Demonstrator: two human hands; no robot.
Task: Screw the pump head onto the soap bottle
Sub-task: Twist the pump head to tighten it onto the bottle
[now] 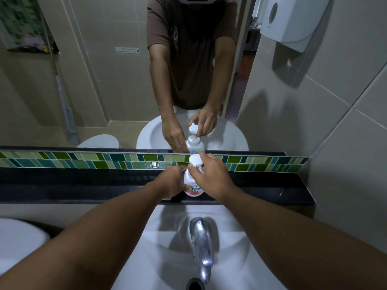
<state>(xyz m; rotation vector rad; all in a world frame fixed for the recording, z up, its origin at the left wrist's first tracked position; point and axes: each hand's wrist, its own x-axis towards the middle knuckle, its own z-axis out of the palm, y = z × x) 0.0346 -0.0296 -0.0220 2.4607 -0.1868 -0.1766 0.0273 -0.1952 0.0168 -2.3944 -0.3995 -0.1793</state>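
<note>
A white soap bottle (192,186) with a pink label stands upright on the black ledge (83,185) behind the sink. My left hand (172,181) wraps around its left side and holds it. The white pump head (195,160) sits on top of the bottle's neck. My right hand (211,174) comes from the right, with fingers closed around the collar just under the pump head. The neck itself is hidden by my fingers. The mirror above shows the same grip from the far side.
A chrome tap (202,243) rises over the white sink basin (163,237) directly below my arms. A green tile strip (104,162) runs under the mirror (104,80). A white paper dispenser (289,19) hangs on the right wall. Another white basin edge (18,241) shows at the left.
</note>
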